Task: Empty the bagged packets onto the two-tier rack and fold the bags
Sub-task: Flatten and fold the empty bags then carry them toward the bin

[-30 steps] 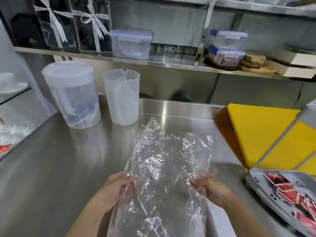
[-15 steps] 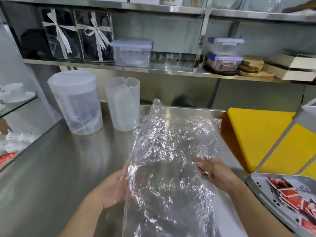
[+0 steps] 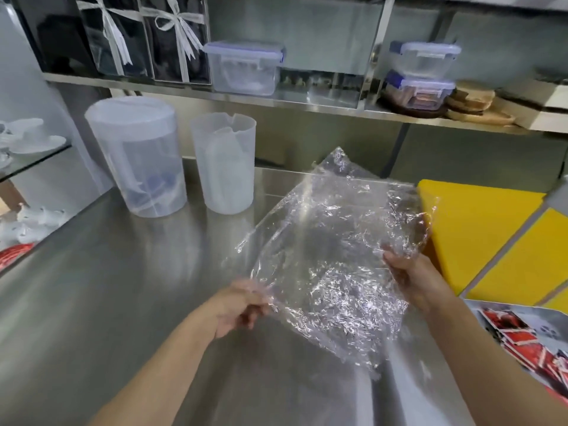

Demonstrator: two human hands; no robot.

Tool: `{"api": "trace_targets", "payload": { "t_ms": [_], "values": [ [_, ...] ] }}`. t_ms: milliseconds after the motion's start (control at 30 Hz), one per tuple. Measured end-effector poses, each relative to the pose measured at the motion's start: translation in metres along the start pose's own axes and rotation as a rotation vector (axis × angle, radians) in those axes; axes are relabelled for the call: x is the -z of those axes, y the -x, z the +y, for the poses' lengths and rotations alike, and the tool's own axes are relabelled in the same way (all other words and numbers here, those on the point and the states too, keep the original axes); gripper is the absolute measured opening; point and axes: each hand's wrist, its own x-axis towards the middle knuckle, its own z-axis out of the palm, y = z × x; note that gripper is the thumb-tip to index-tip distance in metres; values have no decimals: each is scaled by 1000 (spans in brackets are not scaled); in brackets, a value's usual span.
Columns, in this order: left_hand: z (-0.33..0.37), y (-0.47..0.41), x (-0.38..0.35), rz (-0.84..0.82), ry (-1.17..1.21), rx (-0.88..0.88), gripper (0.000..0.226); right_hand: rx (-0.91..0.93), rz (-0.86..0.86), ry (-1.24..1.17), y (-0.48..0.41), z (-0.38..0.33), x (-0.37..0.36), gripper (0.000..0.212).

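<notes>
A crinkled clear plastic bag [image 3: 325, 241] hangs empty above the steel counter [image 3: 123, 287], tilted so its far corner points away from me. My left hand [image 3: 242, 305] pinches its lower left edge. My right hand [image 3: 412, 275] grips its right edge, fingers curled round the plastic. At the lower right, the grey perforated tray of the rack [image 3: 547, 330] holds several red packets [image 3: 519, 342]. A grey upright of the rack [image 3: 556, 198] shows at the right edge.
Two translucent plastic jugs [image 3: 138, 158] [image 3: 224, 164] stand at the back left of the counter. A yellow cutting board [image 3: 479, 235] lies to the right. The steel shelf [image 3: 276, 99] above carries clip-lid boxes, ribboned black boxes and wooden boards.
The bag has been lifted off the counter and swung to the right. My right hand rose with its edge, while my left hand shifted to the lower left corner.
</notes>
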Motion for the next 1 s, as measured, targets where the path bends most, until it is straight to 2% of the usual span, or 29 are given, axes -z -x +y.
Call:
{"api": "trace_targets", "payload": {
  "t_ms": [200,267,333,400,467,533,633,733,767,833,933,1000],
  "values": [
    [-9,2,35,-186,26,27,3,-21,-109,196,-2,-4,7,33],
    [-14,4,48,-264,-12,39,25,-22,-150,351,1,-4,5,33],
    [-14,-1,56,-248,116,31,55,0,-197,397,-1,-4,6,27],
    [-9,-7,56,-183,309,-6,60,18,-202,376,-4,-4,4,22],
    [1,-14,49,-166,403,-28,69,15,-199,352,-4,-2,-3,21],
    [12,-20,36,-158,414,-38,69,-10,-220,369,-3,-1,-9,25],
    [24,-26,16,-62,349,-44,53,-48,-308,410,-2,0,-13,29],
    [22,-33,12,-112,374,-34,75,-68,-335,340,-2,1,-9,30],
    [20,-35,14,-133,373,-30,72,-68,-326,310,-2,2,-5,32],
    [15,-39,15,-89,297,-39,45,-74,-280,276,-2,5,3,33],
    [8,-44,10,121,255,-87,7,-98,-229,310,0,11,10,28],
    [8,-47,11,161,328,-83,13,-111,-226,266,2,15,9,24]
  ]
}}
